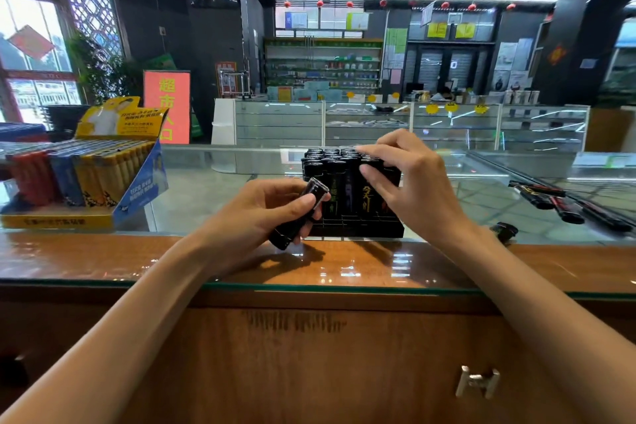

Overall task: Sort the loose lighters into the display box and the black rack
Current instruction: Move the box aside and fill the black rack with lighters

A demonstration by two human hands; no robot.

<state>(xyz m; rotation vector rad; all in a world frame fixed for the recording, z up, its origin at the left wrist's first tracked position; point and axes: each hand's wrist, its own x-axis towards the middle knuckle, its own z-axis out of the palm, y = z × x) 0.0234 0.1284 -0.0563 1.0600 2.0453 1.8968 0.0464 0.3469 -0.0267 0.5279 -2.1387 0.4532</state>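
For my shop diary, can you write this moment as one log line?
left hand: holds black lighter | right hand: touches lighters in rack | loose lighters: counter, right of rack | display box: left

Display box (86,182) sits on counter (206,206), far left | rack (354,220) stands centre | loose lighters (566,212) lie to its right | one lighter (289,232) tilts just before rack

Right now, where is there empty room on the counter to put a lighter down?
Free: the glass between the display box and the black rack, and the wooden ledge before the box. Crowded: at the rack, where the left hand holds a lighter beside the right hand, and around the loose lighters far right.
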